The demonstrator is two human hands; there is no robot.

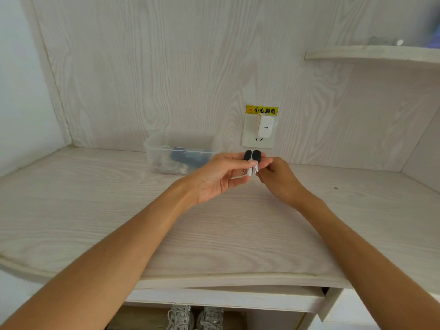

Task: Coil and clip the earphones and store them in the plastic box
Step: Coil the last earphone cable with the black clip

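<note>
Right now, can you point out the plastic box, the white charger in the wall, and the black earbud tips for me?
plastic box (152, 148): head view, on its clear left wall.
white charger (265, 126): head view, on its front face.
black earbud tips (256, 155): head view, on the right-hand tip.

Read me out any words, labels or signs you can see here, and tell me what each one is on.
"小心触电", beside a warning triangle symbol: on the yellow sticker on the wall just above the wall socket.
The white charger plugged into that socket shows only a port, no readable print.
The plastic box and the earphones in the hands show no text.
</note>
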